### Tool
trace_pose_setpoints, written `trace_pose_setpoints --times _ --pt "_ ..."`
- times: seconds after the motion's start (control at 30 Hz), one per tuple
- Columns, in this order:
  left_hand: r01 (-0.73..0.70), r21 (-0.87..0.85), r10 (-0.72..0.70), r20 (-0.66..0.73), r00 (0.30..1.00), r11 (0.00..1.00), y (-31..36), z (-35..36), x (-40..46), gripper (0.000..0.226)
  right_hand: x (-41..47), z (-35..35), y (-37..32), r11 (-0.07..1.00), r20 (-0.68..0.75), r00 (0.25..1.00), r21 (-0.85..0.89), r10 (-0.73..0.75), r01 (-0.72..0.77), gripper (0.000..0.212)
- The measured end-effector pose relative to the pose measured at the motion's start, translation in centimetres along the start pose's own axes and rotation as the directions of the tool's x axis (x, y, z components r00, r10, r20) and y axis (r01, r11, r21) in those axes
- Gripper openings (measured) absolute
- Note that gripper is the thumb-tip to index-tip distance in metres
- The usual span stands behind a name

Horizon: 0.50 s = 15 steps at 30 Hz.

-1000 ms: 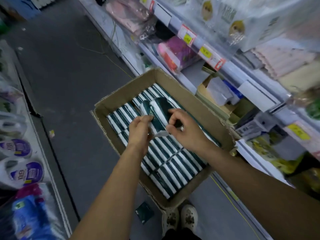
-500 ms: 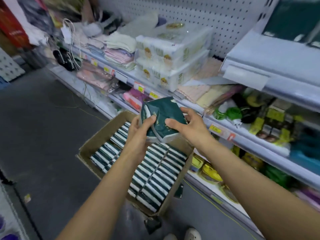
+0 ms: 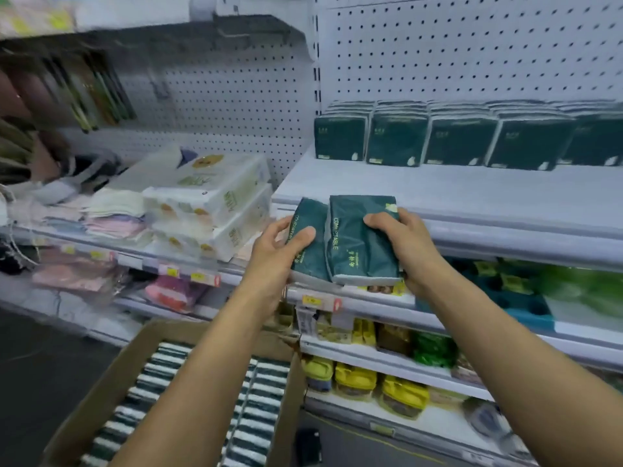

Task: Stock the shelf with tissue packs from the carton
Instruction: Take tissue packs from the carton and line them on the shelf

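Lifted clear of the carton (image 3: 101, 392) since a moment ago, two tissue packs (image 3: 340, 241) sit pinched between my left hand (image 3: 274, 251) and right hand (image 3: 404, 244), level with the shelf (image 3: 438, 193), placement pending.

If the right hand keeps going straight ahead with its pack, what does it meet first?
Probably bare white shelf top: the right hand, gripping a dark green tissue pack, points toward it. The row of dark green packs stands further back. Depth is uncertain.
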<state>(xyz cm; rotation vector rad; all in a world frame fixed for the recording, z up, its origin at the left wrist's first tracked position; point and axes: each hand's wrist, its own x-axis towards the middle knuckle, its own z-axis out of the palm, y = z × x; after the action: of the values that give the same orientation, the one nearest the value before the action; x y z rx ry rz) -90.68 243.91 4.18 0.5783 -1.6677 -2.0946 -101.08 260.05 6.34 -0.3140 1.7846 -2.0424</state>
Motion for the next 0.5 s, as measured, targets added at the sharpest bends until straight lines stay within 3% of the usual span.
trace_pose_setpoints --times 0.17,0.3,0.5 --pt "-0.039 0.05 0.037 0.042 0.998 0.998 0.8 7.0 2.0 0.05 0.1 -7.4 -2.0 0.987 -0.148 0.989 0.153 -0.025 0.048 0.03" --pt "-0.062 0.123 0.052 0.086 0.995 0.991 1.0 13.1 3.3 0.05 0.3 -13.4 -3.1 0.974 -0.277 0.955 0.164 -0.107 0.157 0.013" --pt "-0.109 0.173 0.087 0.13 0.988 0.979 1.4 22.2 5.3 0.043 2.5 -22.7 -7.2 0.945 -0.436 0.873 0.131 -0.216 0.299 0.012"
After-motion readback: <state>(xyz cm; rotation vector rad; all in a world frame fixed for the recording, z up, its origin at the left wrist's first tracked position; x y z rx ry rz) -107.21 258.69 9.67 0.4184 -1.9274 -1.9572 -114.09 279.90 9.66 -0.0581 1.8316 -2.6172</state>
